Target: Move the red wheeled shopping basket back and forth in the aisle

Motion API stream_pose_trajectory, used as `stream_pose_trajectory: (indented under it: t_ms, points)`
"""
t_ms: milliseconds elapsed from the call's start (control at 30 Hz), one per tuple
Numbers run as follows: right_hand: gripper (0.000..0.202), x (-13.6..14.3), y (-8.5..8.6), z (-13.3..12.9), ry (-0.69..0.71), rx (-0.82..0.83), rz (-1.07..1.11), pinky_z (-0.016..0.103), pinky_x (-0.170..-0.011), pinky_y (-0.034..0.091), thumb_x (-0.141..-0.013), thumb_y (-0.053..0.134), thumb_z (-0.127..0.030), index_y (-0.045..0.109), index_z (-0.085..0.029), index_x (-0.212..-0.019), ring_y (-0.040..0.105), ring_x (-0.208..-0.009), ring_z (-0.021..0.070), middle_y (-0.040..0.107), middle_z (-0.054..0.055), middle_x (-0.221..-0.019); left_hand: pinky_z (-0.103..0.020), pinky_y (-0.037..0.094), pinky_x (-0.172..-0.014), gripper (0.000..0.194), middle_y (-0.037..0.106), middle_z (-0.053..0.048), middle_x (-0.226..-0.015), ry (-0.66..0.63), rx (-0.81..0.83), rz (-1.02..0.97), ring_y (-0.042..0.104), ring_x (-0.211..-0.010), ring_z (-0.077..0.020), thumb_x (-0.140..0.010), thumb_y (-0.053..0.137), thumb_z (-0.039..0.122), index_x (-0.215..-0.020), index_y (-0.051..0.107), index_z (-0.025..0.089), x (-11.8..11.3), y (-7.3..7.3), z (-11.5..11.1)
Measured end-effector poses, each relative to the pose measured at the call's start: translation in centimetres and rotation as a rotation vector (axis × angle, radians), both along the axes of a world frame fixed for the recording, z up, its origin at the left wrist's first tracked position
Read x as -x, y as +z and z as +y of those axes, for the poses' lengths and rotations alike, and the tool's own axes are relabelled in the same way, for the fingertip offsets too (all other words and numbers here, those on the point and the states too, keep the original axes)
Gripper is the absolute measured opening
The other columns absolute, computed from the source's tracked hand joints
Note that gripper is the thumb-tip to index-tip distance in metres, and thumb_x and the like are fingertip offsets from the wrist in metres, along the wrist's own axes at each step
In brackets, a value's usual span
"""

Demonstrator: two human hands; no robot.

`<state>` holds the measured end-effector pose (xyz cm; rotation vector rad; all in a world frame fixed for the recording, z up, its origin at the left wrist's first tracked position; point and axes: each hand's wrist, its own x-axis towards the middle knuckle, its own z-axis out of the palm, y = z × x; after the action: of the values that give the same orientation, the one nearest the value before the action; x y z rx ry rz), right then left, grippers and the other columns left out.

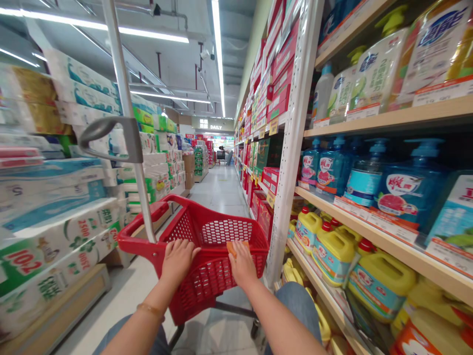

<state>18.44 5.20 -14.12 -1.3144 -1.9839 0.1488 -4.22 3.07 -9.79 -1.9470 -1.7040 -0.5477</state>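
Observation:
A red plastic shopping basket cart [207,283] with perforated sides and a tall metal pole stands in front of me, a grey handle [131,140] fixed on the pole. My left hand [179,259] rests on the cart's near rim, just right of the pole, its fingers spread and holding nothing. Near the rim's right end, my right hand [242,261] has its fingers over an orange item [236,246], perhaps a cloth or sponge, and presses it against the rim.
Shelves [369,204] of blue pump bottles [332,167] and yellow jugs [334,251] rise close on the right, with a white upright post [291,133] beside the cart. Stacked tissue packs [84,227] line the left. A tiled aisle [221,187] runs ahead.

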Motion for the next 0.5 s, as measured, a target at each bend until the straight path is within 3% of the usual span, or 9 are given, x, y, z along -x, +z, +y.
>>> stream_pose_trajectory:
  t_ms: [133,300,433,500]
  points:
    - [0.049,1.7,0.5,0.4,-0.148,0.059,0.043,0.045,-0.115,0.022,-0.095,0.036,-0.029,0.046,-0.007,-0.138,0.033,-0.138,0.0244,0.044,0.016,-0.144,-0.044,0.028,-0.092,0.033,0.062,-0.007,-0.086,0.056,0.001,-0.017,0.048,-0.093,-0.0252,-0.093,0.039,0.042,-0.081,0.061,0.02,-0.1,0.5,-0.1]
    - [0.048,6.8,1.9,-0.4,0.086,0.036,0.079,0.042,-0.115,0.024,-0.096,0.038,-0.031,0.045,-0.012,-0.139,0.033,-0.138,0.0208,0.043,0.011,-0.145,-0.043,0.03,-0.089,0.034,0.062,-0.007,-0.085,0.04,-0.006,-0.049,0.05,-0.09,-0.0248,-0.095,0.036,0.039,-0.081,0.061,0.02,-2.0,0.6,-0.1]
    - [0.049,5.0,1.7,0.0,0.205,0.004,0.063,0.039,-0.116,0.022,-0.096,0.037,-0.033,0.042,-0.014,-0.142,0.031,-0.139,0.0185,0.039,0.009,-0.148,-0.04,0.03,-0.09,0.03,0.063,-0.006,-0.087,-0.04,-0.02,-0.044,0.051,-0.091,-0.0231,-0.095,0.035,0.036,-0.089,0.062,0.022,-1.6,0.8,-1.1]
    - [0.049,3.2,1.4,0.6,0.137,0.024,0.063,0.041,-0.115,0.023,-0.096,0.037,-0.032,0.042,-0.014,-0.141,0.032,-0.138,0.0194,0.041,0.009,-0.146,-0.042,0.028,-0.094,0.028,0.064,-0.006,-0.09,-0.03,-0.058,-0.056,0.05,-0.094,-0.0234,-0.095,0.037,0.037,-0.093,0.062,0.023,-1.0,0.9,-1.6]
